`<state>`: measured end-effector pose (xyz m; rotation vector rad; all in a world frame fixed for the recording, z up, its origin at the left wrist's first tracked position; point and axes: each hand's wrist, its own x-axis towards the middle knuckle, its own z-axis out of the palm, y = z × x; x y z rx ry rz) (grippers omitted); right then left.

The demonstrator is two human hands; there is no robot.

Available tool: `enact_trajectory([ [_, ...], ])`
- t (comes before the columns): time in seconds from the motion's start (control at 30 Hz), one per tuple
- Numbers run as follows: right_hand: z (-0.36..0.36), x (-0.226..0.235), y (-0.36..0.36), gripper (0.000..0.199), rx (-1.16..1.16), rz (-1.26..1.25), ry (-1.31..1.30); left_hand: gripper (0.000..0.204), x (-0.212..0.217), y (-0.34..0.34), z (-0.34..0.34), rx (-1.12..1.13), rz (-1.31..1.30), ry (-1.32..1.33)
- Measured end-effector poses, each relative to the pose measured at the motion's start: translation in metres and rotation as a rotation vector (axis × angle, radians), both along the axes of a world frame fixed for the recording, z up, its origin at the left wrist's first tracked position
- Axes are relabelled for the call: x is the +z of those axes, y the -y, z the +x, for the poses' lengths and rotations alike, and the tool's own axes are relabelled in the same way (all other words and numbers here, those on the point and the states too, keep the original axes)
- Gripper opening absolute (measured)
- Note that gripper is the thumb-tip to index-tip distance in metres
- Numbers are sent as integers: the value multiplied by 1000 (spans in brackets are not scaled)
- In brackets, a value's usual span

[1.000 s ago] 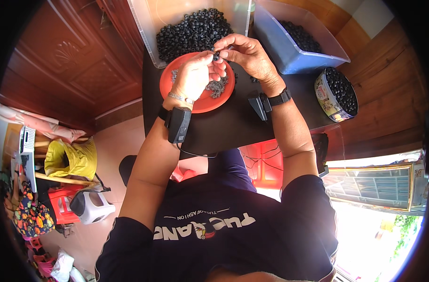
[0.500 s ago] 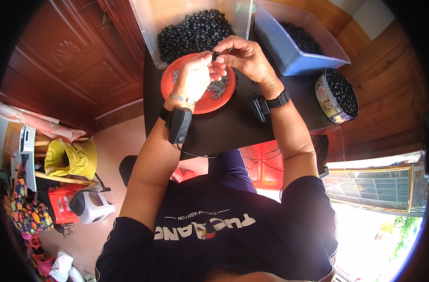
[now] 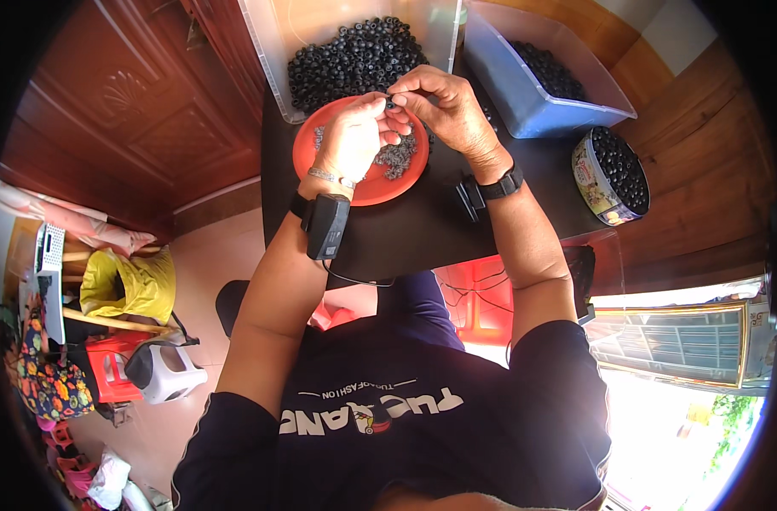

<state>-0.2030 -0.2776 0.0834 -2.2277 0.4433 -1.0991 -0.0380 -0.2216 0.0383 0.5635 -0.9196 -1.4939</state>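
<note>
Above the orange-red plate (image 3: 302, 162), my left hand (image 3: 354, 136) is closed, palm up, with a small round black piece (image 3: 390, 103) pinched between thumb and fingertips. My right hand (image 3: 452, 111) reaches in from the right, thumb and forefinger pressed together right at that piece. Anything tiny between those right fingertips is too small to make out. Small grey parts (image 3: 397, 160) lie in piles on the plate, partly hidden by my left hand.
A clear bin (image 3: 265, 64) behind the plate holds a heap of black ring-shaped pieces (image 3: 354, 60). Right of it stands a bluish bin (image 3: 533, 111) with more black pieces. A round tub (image 3: 593, 183) full of black pieces sits at the dark table's (image 3: 388, 238) right side.
My right thumb and forefinger have drawn closer together at the black piece, which has turned slightly. My left hand stays almost where it was.
</note>
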Motion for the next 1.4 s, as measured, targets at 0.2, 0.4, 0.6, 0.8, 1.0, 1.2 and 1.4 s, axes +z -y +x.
enact_trajectory([
  [0.2, 7, -7, -5, 26, -44, -58, 87, 18, 0, -1, -5, 23, 129, -188],
  [0.4, 14, -14, -6, 27, -83, -75, 132, 18, -9, 3, -3, -44, 93, -261],
  [0.6, 16, -12, -8, 26, -81, -73, 154, 26, -14, 8, 3, -100, 12, -246],
  [0.8, 15, -11, -8, 27, -60, -105, 156, 32, -11, 6, 4, -96, -2, -192],
  [1.0, 14, -12, -9, 28, -37, -51, 169, 20, -4, 4, 2, -97, 12, -222],
  [1.2, 15, -12, -9, 28, -34, -84, 186, 21, -3, 1, 0, -94, -12, -252],
  [1.4, 14, -10, -10, 27, -34, -84, 185, 20, -7, 3, 1, -89, -6, -246],
])
